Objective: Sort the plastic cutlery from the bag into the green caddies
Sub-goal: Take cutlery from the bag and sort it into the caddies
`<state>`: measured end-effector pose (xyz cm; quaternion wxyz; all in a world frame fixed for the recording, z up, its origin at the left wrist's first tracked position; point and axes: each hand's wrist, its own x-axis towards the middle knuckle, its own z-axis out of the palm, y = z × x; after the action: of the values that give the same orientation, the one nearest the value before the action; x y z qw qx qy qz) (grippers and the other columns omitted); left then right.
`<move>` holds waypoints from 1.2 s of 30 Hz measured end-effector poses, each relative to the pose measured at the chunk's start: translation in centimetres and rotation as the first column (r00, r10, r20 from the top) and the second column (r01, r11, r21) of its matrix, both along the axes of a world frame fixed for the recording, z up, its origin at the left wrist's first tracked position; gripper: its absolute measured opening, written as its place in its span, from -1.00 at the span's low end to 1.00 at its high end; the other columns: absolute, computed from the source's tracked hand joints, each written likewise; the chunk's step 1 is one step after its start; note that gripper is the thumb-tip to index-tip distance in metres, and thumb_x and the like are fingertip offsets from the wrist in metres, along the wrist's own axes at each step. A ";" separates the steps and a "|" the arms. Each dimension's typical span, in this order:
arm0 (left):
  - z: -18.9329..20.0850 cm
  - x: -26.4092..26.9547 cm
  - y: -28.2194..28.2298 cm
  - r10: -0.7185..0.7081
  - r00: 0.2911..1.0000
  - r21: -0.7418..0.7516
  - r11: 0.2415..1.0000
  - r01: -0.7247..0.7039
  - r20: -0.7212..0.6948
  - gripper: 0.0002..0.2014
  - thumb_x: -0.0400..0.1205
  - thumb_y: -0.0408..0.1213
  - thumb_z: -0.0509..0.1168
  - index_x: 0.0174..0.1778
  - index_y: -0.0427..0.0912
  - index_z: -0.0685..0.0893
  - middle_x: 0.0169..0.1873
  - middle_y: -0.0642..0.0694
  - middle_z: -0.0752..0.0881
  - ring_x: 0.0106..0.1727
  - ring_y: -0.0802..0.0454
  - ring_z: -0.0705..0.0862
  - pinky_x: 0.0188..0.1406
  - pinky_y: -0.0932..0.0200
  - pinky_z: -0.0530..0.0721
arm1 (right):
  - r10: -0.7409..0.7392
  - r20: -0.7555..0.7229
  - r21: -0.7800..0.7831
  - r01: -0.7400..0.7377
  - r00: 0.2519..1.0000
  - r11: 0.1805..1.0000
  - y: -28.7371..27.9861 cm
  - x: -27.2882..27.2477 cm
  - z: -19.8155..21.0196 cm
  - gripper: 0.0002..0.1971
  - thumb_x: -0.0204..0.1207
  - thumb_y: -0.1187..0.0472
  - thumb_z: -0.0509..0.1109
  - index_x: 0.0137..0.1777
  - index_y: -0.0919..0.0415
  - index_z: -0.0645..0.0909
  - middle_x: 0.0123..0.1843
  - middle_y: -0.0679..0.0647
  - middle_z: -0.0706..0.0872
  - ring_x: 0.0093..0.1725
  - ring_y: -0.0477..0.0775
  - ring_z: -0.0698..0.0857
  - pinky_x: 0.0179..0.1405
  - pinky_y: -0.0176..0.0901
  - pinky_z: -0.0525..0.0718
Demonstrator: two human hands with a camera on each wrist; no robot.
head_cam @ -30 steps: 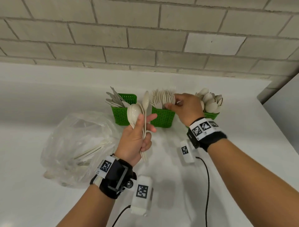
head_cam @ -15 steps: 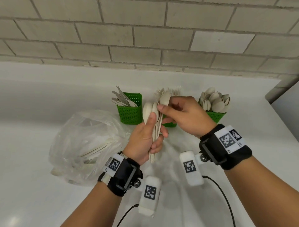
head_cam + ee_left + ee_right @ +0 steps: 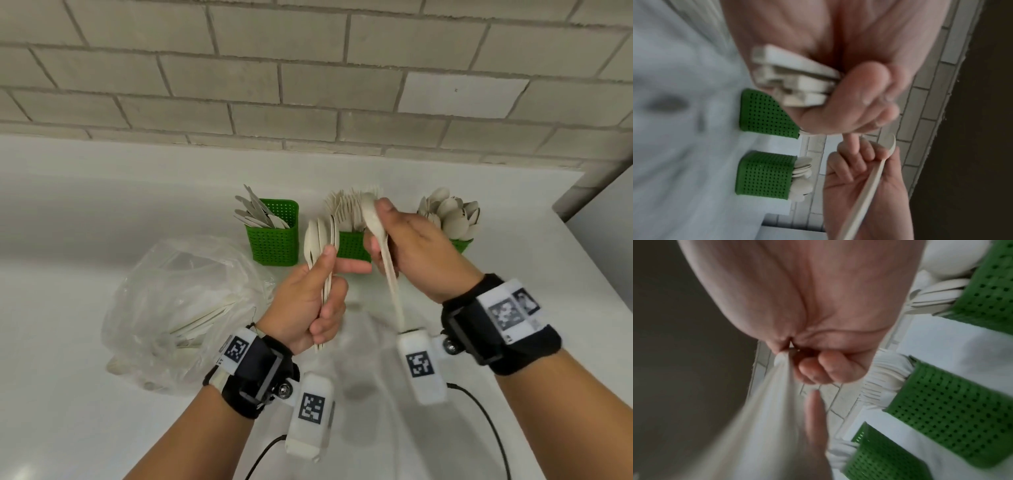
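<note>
My left hand (image 3: 310, 301) grips a bundle of beige plastic spoons (image 3: 320, 240) upright, thumb pressed on their necks; the left wrist view shows their handle ends (image 3: 795, 81) in my fist. My right hand (image 3: 407, 246) pinches a single spoon (image 3: 375, 222) just right of the bundle, bowl up, handle slanting down toward my wrist. Behind stand three green caddies: the left caddy (image 3: 274, 240) with knives, the middle caddy (image 3: 351, 245) with forks, the right caddy (image 3: 464, 245) with spoons. A clear bag (image 3: 181, 308) with more cutlery lies at the left.
The white counter (image 3: 102, 428) runs back to a brick wall (image 3: 308, 85). Its right edge (image 3: 599, 260) drops off near the spoon caddy. Cables (image 3: 486, 418) trail from my wrist cameras over the near counter.
My right hand came back from the fork caddy to the bundle and has pulled one spoon out to the right. My left hand has held the bundle nearly still.
</note>
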<state>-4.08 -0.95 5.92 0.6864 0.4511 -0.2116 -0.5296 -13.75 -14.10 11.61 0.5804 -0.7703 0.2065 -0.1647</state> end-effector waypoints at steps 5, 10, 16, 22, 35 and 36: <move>0.0 -0.2 -0.2 -0.103 0.994 -0.050 0.994 0.101 -0.036 -0.38 0.57 0.23 0.21 0.09 -0.36 0.65 -0.79 -0.01 0.32 -0.87 0.18 0.25 -0.80 0.45 0.33 | -0.033 0.046 0.037 0.032 0.998 0.999 2.7 1.2 -1.3 -0.49 0.69 -0.12 0.05 -0.44 0.14 0.41 -0.54 -0.10 0.44 -0.40 -0.06 0.58 -0.12 0.00 0.78; -0.7 0.3 0.1 -0.171 0.976 -0.123 0.974 0.188 0.135 -0.33 0.30 0.24 0.56 -0.32 -0.40 0.56 -0.76 -0.05 0.46 -0.85 0.15 0.37 -0.80 0.36 0.42 | -0.079 0.015 -0.226 0.081 0.997 0.971 2.9 1.4 -2.6 -0.54 0.76 -0.07 -0.07 -0.16 0.07 0.58 -0.29 -0.11 0.65 -0.26 -0.18 0.64 -0.14 -0.29 0.55; -0.6 0.3 -0.2 -0.200 0.933 -0.095 0.967 0.238 0.298 -0.42 0.36 0.24 0.50 -0.27 -0.31 0.63 -0.59 -0.17 0.58 -0.77 0.04 0.50 -0.72 0.14 0.64 | -0.080 0.008 0.217 0.077 0.997 0.973 3.7 1.6 -2.8 -0.38 0.75 -0.13 -0.09 -0.01 0.18 0.77 -0.08 0.33 0.81 -0.24 0.23 0.77 -0.15 0.06 0.71; -0.8 1.2 -0.5 -0.121 0.898 -0.074 0.983 0.167 0.422 -0.45 0.27 0.37 0.47 -0.38 -0.11 0.61 -0.63 -0.13 0.53 -0.74 0.02 0.56 -0.70 0.04 0.69 | 0.058 0.113 0.487 -0.106 0.992 0.867 4.0 1.2 -3.6 -0.33 0.50 -0.47 0.08 0.11 0.07 0.74 0.19 0.62 0.61 -0.45 0.32 0.58 -0.51 0.13 0.64; -1.9 0.6 -0.5 0.035 0.576 0.003 0.998 -0.064 0.817 -0.60 0.76 0.04 0.05 -0.24 -0.14 0.56 -0.47 0.08 0.61 -0.45 0.07 0.66 -0.52 -0.02 0.71 | -0.145 0.164 0.319 0.086 0.976 0.944 2.7 1.3 -5.0 -0.59 0.72 0.10 0.17 -0.01 0.50 0.65 -0.21 0.33 0.75 -0.26 0.30 0.71 -0.28 0.05 0.71; -2.1 0.5 -0.5 0.020 0.574 0.020 0.998 -0.063 0.818 -0.64 0.77 -0.04 0.08 -0.23 -0.17 0.56 -0.46 0.04 0.60 -0.48 0.04 0.66 -0.59 0.00 0.70 | -0.145 0.170 0.312 0.086 0.975 0.946 2.6 1.3 -5.0 -0.57 0.73 0.11 0.16 -0.03 0.54 0.60 -0.29 0.35 0.69 -0.33 0.34 0.66 -0.37 0.08 0.65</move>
<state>-3.54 -1.45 3.86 0.5132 0.6650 -0.4811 -0.2508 -12.45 -11.55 6.62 0.6980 -0.6393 0.2177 -0.2380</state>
